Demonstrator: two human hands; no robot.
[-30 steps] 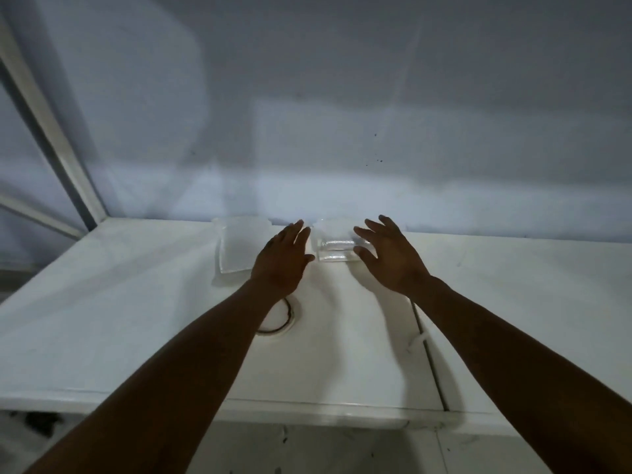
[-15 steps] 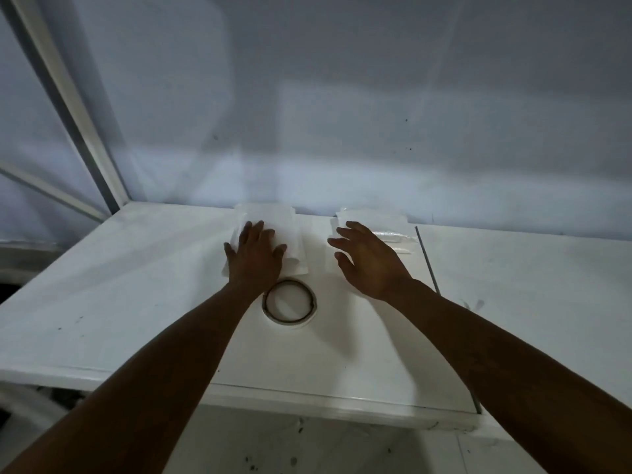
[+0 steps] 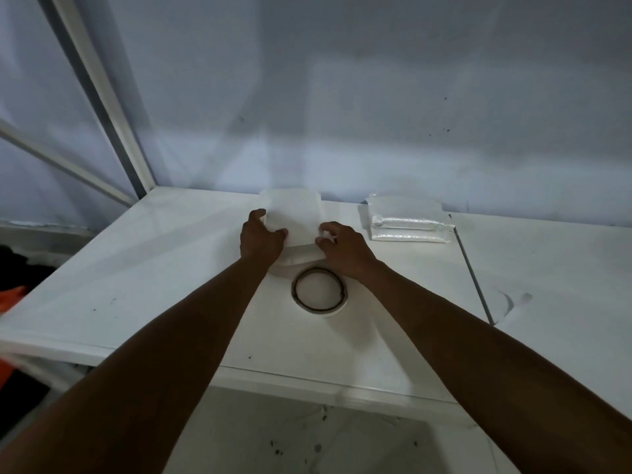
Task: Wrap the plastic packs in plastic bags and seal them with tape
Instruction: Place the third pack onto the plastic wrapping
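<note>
A stack of thin white plastic bags (image 3: 294,213) lies on the white table (image 3: 136,278) near the back wall. My left hand (image 3: 261,239) grips the stack's near left corner, thumb on top. On the near right edge my right hand (image 3: 342,246) pinches a bag with curled fingers. Clear plastic packs (image 3: 407,222) lie stacked to the right of the bags, untouched. Just in front of my hands a roll of tape (image 3: 319,291) lies flat.
The wall stands right behind the bags and packs. A white frame post (image 3: 102,94) rises at the table's back left corner. A seam (image 3: 473,271) splits the tabletop on the right. An orange object (image 3: 12,297) shows at the far left.
My right hand has moved left from near the packs onto the bag stack. The left hand shifted from flat on the stack to gripping its corner. The view tilted and came closer.
</note>
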